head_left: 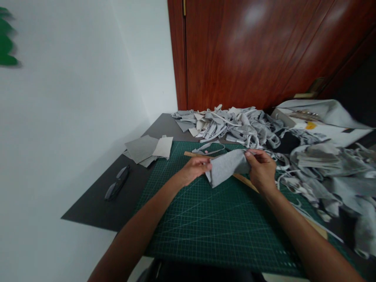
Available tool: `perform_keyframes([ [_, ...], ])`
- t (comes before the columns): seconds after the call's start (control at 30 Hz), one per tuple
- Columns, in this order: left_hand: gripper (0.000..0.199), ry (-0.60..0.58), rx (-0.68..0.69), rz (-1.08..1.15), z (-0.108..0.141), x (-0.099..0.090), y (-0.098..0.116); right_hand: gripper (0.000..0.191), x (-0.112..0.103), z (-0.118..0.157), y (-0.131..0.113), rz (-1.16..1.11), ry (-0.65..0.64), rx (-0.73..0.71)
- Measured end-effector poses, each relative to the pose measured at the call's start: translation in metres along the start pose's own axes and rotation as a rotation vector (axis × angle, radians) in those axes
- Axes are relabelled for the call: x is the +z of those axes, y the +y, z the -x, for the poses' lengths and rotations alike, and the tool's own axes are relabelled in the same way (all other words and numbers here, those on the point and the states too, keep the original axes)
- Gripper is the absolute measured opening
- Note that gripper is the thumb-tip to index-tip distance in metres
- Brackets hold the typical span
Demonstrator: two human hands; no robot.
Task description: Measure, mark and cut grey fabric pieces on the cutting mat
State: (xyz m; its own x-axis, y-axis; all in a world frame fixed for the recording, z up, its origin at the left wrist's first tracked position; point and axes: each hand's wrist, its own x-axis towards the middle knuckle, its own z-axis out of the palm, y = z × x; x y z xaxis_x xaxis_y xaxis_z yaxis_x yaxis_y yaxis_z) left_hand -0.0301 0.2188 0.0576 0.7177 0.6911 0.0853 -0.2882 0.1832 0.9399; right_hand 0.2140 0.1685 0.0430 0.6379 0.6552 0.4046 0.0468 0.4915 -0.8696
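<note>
A folded piece of grey fabric (pixel 227 167) is stretched between my two hands, held above a green cutting mat (pixel 202 223). My left hand (pixel 196 169) pinches its left edge, where a paler layer shows beneath. At the upper right corner, my right hand (pixel 261 166) grips the cloth between thumb and fingers. A wooden ruler (pixel 246 181) lies on the mat, partly hidden behind the fabric and my right hand. Just beyond the cloth, a thin grey fabric strip (pixel 210 149) curls on the mat.
Grey and white fabric scraps (pixel 232 123) are heaped along the back by the wooden door (pixel 243 55). More cloth (pixel 320 164) piles up on the right, beside a white box (pixel 326 127). At left lie flat fabric pieces (pixel 143 149) and eyeglasses (pixel 117 183) near the white wall.
</note>
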Motion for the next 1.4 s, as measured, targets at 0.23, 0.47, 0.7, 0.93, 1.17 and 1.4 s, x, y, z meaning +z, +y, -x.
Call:
perform_keyframes([
  [0.23, 0.043, 0.229, 0.156, -0.169, -0.004, 0.005, -0.007, 0.033, 0.001, 0.000, 0.002, -0.013, 0.042, 0.004],
  [0.47, 0.044, 0.407, 0.274, -0.165, -0.008, 0.003, -0.007, 0.032, -0.003, -0.002, 0.004, 0.010, 0.073, -0.026],
  [0.7, 0.031, 0.567, 0.385, -0.238, -0.010, -0.001, -0.007, 0.026, 0.003, 0.001, -0.001, -0.013, 0.037, -0.049],
  [0.93, 0.016, 0.585, 0.456, -0.259, -0.011, 0.000, -0.002, 0.030, 0.003, 0.001, -0.001, -0.026, 0.017, -0.015],
  [1.17, 0.018, 0.641, 0.523, -0.341, -0.010, -0.003, 0.003, 0.026, 0.002, 0.000, 0.000, -0.010, 0.022, -0.031],
  [1.4, 0.022, 0.661, 0.566, -0.358, -0.011, -0.008, 0.004, 0.049, 0.005, 0.002, -0.006, -0.116, -0.035, 0.052],
])
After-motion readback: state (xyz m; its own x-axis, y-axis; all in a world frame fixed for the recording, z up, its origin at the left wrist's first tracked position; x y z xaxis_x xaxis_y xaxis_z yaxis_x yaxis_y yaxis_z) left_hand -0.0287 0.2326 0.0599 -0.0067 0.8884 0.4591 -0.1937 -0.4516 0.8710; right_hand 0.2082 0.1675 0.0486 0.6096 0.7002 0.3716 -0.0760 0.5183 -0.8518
